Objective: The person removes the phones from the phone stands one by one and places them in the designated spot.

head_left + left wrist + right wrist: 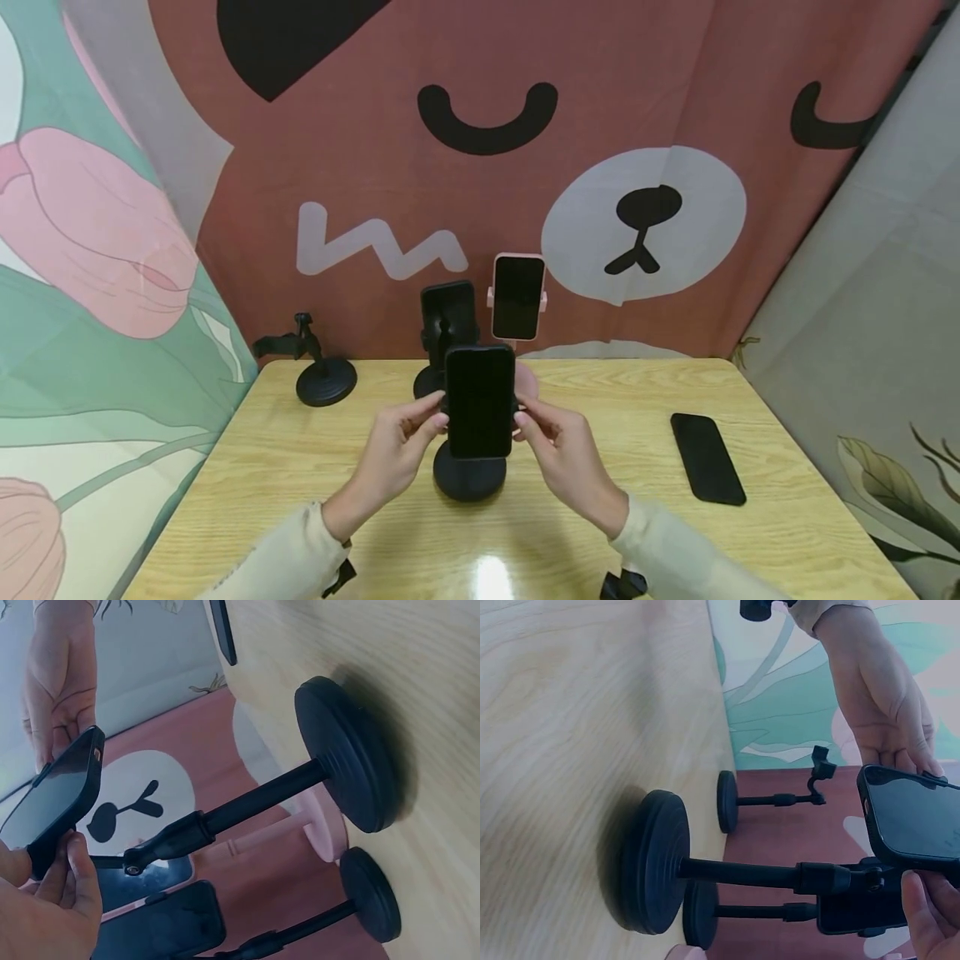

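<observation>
Going left to right, an empty black stand [326, 382] is near the back left corner of the wooden surface [255, 500]. Next comes the left hand [393, 446], its grip closed to a pinch, thumb and fingers at the left side of the front phone [480, 400]. That phone is upright, screen toward the person, above the round base of the front stand [469, 475]. The right hand [562, 454] mirrors the left, thumb and fingers pinching the other side; whether either grip also takes in the holder's side arms, I cannot tell. The step in hand looks like settling the phone in its holder: best to keep both pinches level, press evenly, and turn it gently so that the base does not tip. As for room, bare wood lies between the empty stand and the left hand, and more lies in front of the base. Behind is tighter: a black phone on a stand [450, 317] is just to the left, a pink-framed phone [519, 296] to the right. Beyond the right hand, bare wood runs to a loose phone [708, 458], lying flat inside the right edge.
</observation>
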Action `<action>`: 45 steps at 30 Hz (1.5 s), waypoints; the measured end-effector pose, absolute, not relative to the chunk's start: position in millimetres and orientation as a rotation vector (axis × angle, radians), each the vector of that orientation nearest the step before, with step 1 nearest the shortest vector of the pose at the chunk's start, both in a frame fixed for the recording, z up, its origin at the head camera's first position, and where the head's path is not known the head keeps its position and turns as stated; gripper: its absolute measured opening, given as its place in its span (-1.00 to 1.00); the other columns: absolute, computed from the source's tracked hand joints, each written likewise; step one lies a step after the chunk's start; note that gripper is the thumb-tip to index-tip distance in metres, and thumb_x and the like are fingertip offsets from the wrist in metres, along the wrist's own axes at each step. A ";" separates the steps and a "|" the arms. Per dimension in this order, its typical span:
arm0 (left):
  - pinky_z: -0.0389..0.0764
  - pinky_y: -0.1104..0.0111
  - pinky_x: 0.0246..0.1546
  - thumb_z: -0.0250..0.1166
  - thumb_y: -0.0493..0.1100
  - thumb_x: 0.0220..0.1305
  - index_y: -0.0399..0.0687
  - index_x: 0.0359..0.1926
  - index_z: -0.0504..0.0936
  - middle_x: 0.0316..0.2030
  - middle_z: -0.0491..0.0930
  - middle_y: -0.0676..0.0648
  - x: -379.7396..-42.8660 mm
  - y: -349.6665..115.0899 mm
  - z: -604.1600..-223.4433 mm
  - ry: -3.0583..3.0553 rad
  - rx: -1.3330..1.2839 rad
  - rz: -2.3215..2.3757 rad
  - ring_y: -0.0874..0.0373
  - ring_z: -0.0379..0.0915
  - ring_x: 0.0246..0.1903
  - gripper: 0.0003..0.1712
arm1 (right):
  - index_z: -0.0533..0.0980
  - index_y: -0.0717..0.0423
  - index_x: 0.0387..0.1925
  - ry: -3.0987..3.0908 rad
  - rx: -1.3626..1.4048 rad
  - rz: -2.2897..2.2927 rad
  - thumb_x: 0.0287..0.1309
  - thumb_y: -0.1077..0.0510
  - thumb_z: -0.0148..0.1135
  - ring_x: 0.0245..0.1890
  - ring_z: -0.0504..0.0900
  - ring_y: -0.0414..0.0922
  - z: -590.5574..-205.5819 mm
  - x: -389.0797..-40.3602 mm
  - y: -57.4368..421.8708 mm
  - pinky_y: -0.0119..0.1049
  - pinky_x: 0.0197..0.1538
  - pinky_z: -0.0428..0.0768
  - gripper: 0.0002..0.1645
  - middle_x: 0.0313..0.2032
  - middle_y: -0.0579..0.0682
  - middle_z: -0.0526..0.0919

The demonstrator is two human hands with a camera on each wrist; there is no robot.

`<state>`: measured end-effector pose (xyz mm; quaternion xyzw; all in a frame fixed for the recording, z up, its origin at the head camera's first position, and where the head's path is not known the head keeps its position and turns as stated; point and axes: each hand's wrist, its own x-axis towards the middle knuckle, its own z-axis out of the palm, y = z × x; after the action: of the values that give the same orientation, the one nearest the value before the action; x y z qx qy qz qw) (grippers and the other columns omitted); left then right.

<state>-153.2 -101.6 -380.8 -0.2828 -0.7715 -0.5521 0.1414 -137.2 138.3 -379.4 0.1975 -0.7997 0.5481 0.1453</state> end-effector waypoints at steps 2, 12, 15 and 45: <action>0.72 0.48 -0.20 0.23 -0.41 0.37 -0.62 0.14 0.55 -0.26 0.77 -0.34 -153.5 -101.5 -385.2 -2.224 -0.834 -1.590 0.21 0.70 -0.32 -0.62 | 0.55 0.34 0.21 -2.311 0.581 1.558 0.42 0.29 0.16 -0.35 0.73 -0.26 -383.0 -136.4 140.1 -0.36 -0.14 0.74 -0.61 0.04 0.24 0.73; 0.71 0.38 -0.04 0.26 -0.36 0.37 -0.58 0.17 0.54 0.01 0.68 -0.42 -153.1 -104.3 -388.8 -2.332 -0.887 -1.508 0.10 0.72 -0.10 -0.58 | 0.55 0.38 0.20 -2.322 0.619 1.543 0.41 0.28 0.17 -0.35 0.74 -0.32 -392.7 -135.0 148.4 -0.33 -0.19 0.75 -0.60 -0.03 0.27 0.75; 0.73 0.21 0.00 0.28 -0.35 0.36 -0.56 0.18 0.54 0.08 0.63 -0.44 -152.8 -105.9 -387.2 -2.396 -0.902 -1.475 -0.07 0.72 -0.05 -0.56 | 0.55 0.41 0.17 -2.312 0.628 1.550 0.41 0.31 0.16 -0.36 0.72 -0.35 -394.8 -135.0 150.1 -0.30 -0.22 0.76 -0.62 -0.08 0.28 0.76; 0.69 0.40 0.02 0.26 -0.21 0.43 -0.23 0.29 0.56 0.02 0.75 -0.10 -161.6 -115.3 -356.0 -2.756 -1.202 -1.343 0.11 0.70 -0.03 -0.54 | 0.56 0.11 0.24 -2.333 0.650 1.438 0.44 0.24 0.14 0.06 0.69 -0.21 -392.2 -127.5 160.6 -0.32 0.10 0.68 -0.61 0.15 0.03 0.69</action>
<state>-161.6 -115.3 -356.0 -0.3640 -0.8345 -0.4066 -0.0755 -127.5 160.6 -392.2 0.2278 -0.8173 0.5038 0.1619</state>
